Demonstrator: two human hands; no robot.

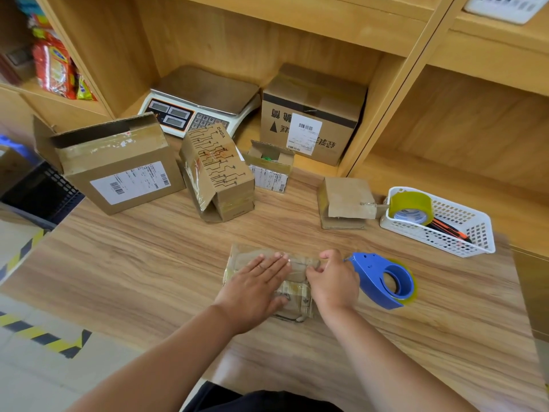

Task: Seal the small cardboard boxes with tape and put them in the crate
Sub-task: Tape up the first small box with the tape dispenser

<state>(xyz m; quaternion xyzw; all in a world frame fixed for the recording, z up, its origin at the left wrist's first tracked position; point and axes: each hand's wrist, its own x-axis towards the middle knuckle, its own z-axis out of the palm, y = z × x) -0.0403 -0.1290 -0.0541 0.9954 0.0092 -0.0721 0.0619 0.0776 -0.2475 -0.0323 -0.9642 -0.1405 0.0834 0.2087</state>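
Head view, left to right: the black crate (41, 191) sits at the far left, below the edge of the table (148, 257), well apart from the work. Between it and the hands stand a large open box (118, 171) and a tilted printed box (217, 173); I judge a careless carry toward the crate could knock either over.

The left hand (255, 283) lies flat, fingers straight, pressing the top of the small cardboard box (300, 267) near the table's front. The box looks creased and soft, so uneven pressure could let a flap spring up and the tape wrinkle or miss the seam.

The right hand (332, 281), fingers curled, grips the blue tape dispenser (383, 278) at the box's right edge. Its cutting end is hidden behind that hand, close to the left fingertips; a pull leftward could nick them, or drag the light box along.
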